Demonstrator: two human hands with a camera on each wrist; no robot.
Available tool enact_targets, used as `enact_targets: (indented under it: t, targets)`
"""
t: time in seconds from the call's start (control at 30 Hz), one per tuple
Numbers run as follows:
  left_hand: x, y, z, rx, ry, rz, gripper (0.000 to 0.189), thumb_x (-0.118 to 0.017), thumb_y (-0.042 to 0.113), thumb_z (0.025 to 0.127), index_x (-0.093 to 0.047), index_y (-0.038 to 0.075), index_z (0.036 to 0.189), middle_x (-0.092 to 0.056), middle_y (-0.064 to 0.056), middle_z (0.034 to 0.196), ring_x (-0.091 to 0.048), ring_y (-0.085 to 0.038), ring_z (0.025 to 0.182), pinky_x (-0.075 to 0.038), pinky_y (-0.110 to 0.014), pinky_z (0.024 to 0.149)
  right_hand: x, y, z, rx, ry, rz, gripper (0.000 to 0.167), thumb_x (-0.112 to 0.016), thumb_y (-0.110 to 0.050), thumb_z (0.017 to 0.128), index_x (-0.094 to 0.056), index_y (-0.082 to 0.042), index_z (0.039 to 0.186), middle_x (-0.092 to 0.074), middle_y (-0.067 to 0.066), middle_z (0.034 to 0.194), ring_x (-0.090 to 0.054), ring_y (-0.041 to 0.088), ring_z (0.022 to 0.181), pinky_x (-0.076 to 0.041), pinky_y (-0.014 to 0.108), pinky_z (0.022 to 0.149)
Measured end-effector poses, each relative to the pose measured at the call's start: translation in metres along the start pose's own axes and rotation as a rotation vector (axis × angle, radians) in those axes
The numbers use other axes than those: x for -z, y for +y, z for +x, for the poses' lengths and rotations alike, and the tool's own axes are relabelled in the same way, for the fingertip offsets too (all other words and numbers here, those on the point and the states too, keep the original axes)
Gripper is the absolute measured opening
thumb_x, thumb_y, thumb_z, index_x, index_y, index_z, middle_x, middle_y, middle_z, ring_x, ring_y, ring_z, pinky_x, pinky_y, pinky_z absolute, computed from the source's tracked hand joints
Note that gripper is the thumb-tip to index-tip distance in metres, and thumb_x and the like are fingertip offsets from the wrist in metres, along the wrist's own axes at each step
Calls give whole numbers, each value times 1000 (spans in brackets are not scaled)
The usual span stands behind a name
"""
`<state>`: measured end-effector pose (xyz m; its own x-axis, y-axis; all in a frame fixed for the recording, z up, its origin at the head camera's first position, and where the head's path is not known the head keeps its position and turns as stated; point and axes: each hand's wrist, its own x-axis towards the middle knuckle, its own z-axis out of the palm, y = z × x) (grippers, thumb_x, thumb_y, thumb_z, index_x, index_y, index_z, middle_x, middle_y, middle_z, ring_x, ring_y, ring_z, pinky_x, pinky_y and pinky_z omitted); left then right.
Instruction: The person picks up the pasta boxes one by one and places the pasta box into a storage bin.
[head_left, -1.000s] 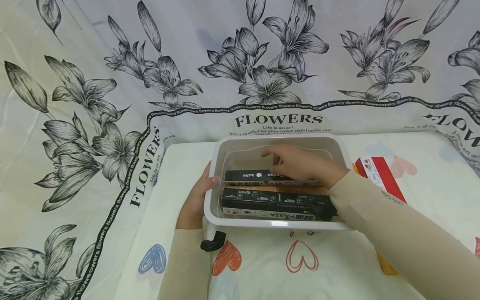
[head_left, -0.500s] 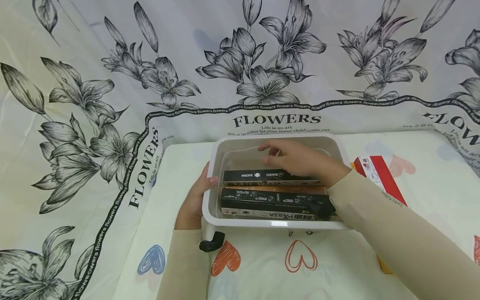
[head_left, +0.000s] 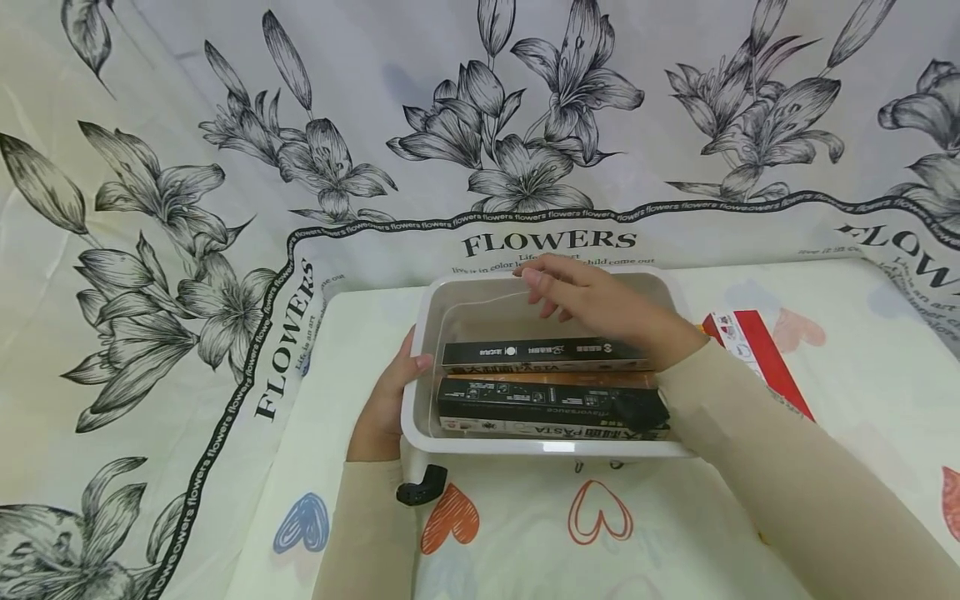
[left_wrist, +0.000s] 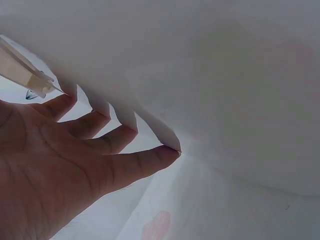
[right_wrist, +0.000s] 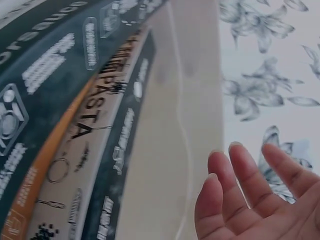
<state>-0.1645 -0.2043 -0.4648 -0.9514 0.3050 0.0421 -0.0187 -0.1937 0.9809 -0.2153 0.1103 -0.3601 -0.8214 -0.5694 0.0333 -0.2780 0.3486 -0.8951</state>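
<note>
A white plastic bin [head_left: 487,447] stands on the heart-print cloth in the head view. Inside, a rear black-topped pasta box [head_left: 517,352] and a front black pasta box [head_left: 540,404] lie lengthwise. An orange strip shows between them. At the bin's left end my left hand [head_left: 392,385] grips the rim, thumb on top. In the left wrist view its fingers [left_wrist: 135,165] reach against the bin's outer wall [left_wrist: 240,115]. My right hand [head_left: 588,304] hovers over the back of the bin, fingers loosely bent and holding nothing. The right wrist view shows these fingers [right_wrist: 237,180] apart from the boxes.
To the right of the bin lies a red and white box [head_left: 768,358], partly behind the right sleeve [head_left: 787,450]. A flower-print sheet [head_left: 360,183] rises behind the bin. A black wrist camera [head_left: 422,486] sits at the left wrist.
My right hand has lifted off the rear pasta box and moved up toward the bin's back rim, its fingers loosening. My left hand has stayed on the bin.
</note>
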Motion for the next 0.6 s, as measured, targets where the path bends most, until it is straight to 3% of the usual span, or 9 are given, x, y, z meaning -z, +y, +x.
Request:
enact_targets:
  t: [0.23,0.37,0.6]
  targets:
    - [2,-1,-2,-29,-21,-8,86,-47,21,90,-24,15,173,-35,-26,160,-34,-44,141,-23,-75,112,5,-7,-2,10,46,109,55,-33,-42,120,-51,-7,159,-62,23,131,-64,36,112,-53,51,95]
    - [2,-2,-1,-34,-33,-18,87,-47,21,90,-22,15,173,-33,-26,162,-32,-43,141,-21,-74,113,10,-10,-5,6,94,141,62,-32,-53,118,-51,-12,161,-62,18,133,-65,35,114,-54,48,97]
    - [1,1,1,6,-3,-40,92,-49,19,86,-21,12,173,-35,-27,157,-37,-38,132,-32,-60,107,20,-19,-18,37,210,189,66,-31,-58,117,-52,-13,160,-62,15,133,-65,33,115,-57,40,95]
